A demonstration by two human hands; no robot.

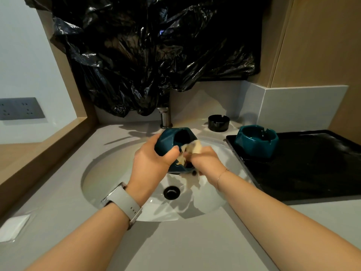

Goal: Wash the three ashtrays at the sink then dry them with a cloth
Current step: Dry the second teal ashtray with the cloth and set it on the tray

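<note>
Over the white sink (109,184), the left hand (154,155) grips a teal ashtray (176,139) tipped on its side, fingers curled round its outer wall with the thumb on the rim. The right hand (203,160) has its fingers pinched on a pale yellowish cloth (192,147) bunched against the ashtray's opening. A second teal ashtray (256,140) stands upright on the near-left corner of a black tray (312,169) on the grey bench (175,247) to the right of the sink. A black ashtray (218,123) sits on the bench behind the sink, just right of the metal tap base (165,119). Crumpled black plastic sheeting (156,51) hangs above. The left wrist wears a grey watch (122,202), the right a thin bracelet (221,176). No readable writing, brand or label shows anywhere.
</note>
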